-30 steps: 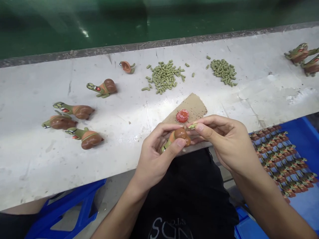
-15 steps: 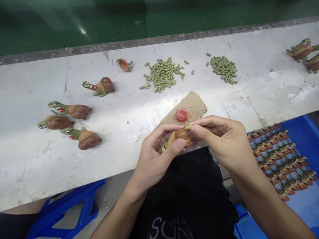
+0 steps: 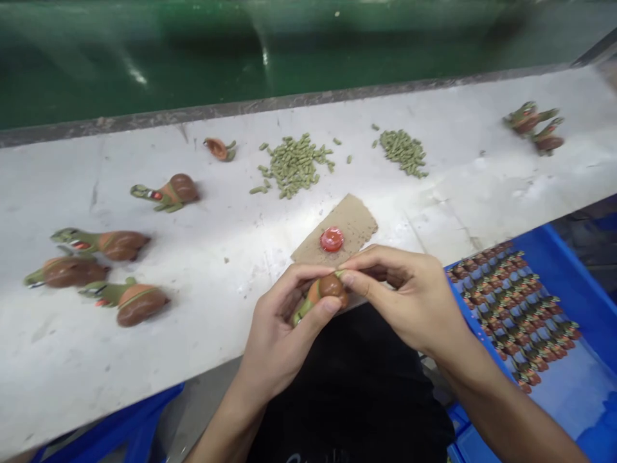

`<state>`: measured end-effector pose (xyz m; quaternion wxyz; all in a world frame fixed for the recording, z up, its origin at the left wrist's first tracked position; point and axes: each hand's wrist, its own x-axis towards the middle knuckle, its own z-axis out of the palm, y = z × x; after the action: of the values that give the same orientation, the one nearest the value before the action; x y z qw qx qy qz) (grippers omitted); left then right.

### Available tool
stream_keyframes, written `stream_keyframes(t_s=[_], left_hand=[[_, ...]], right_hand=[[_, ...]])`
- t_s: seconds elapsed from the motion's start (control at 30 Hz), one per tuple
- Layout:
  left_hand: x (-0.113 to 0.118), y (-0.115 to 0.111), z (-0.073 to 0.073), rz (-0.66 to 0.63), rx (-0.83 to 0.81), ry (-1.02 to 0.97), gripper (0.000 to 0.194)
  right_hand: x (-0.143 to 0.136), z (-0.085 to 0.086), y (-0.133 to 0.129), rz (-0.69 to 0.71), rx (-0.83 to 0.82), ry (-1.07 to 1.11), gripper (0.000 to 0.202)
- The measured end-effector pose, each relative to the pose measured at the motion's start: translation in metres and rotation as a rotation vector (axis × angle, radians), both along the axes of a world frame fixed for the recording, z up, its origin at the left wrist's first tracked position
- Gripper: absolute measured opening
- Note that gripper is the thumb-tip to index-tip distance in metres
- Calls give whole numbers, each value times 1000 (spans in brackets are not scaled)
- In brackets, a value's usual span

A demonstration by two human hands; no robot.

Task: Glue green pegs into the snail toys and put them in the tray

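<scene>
Head camera, and both bare hands are together right over the near edge of the white table (image 3: 216, 244)! The left hand (image 3: 282, 328) is closed on a brown-and-green figurine (image 3: 330, 286), fingers behind and thumb across its rounded brown body. The right hand (image 3: 409, 289) has thumb and forefinger pinched on a small green piece (image 3: 339, 274), right up against that body; fingertips hide most of it, so whether it is seated I can't tell.

Writing? Just slivers of pale lettering (image 3: 294, 458) on the black shirt (image 3: 351, 386), sliced off by the bottom edge, unreadable. No label shows on the red pot (image 3: 332, 238), sitting on brown cardboard (image 3: 354, 218) just beyond the hands.

Further back, two piles of green bits, the left pile (image 3: 296, 164) and the right pile (image 3: 403, 152)! Off left lie four figurines (image 3: 142, 305) and a hollow orange part (image 3: 218, 149); far right, a blurry cluster of figures (image 3: 530, 122). Down right, the blue tray (image 3: 598, 321) carries packed rows of figures (image 3: 520, 308), partly behind the right forearm, faces too small to make out.
</scene>
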<state>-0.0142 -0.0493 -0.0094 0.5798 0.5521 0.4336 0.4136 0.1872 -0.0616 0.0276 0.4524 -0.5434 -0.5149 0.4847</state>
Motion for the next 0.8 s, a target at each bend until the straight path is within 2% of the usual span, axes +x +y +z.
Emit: stream_keyframes(t_s=[0.07,0.1,0.23,0.27,0.33,0.4,0.57,0.8], left_hand=[[1,2,-5,42,-9,0,23],[2,2,-8,67,-16,-19,24],[3,0,-16,96,-37,-85,26],[3,-2,-15,91,-43,-67,27],[4,-7,-11,102,-79,-18,28],[5,-11,-6,124,-116,-3,27],[6,-14,1,96,-133,-16,21],[7,-13,4,90,-164,-16,21]], right_hand=[[11,4,12,32,1,-59,6],[20,5,20,2,23,-127,10],[62,-3,67,-344,153,-618,22],[71,-7,80,-382,157,-759,28],[81,-15,101,-387,145,-1005,41],[84,-21,117,-373,130,-1148,46],[82,-28,133,-389,88,-1229,37],[89,-26,130,-369,65,-1293,28]])
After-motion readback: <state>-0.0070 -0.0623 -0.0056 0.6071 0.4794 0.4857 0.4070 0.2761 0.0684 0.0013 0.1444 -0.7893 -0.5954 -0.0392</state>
